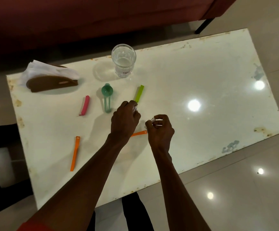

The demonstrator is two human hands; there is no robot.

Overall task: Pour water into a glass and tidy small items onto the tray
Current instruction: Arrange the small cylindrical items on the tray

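Nearest, both hands are closed on small white items, left hand [124,116] and right hand [159,129], while clips [75,153] lie loose on the table [202,80], no tray visible; beyond, the glass [123,60] holds water.

left hand [124,117] gripping small item | right hand [159,129] likewise | glass [123,60] upright
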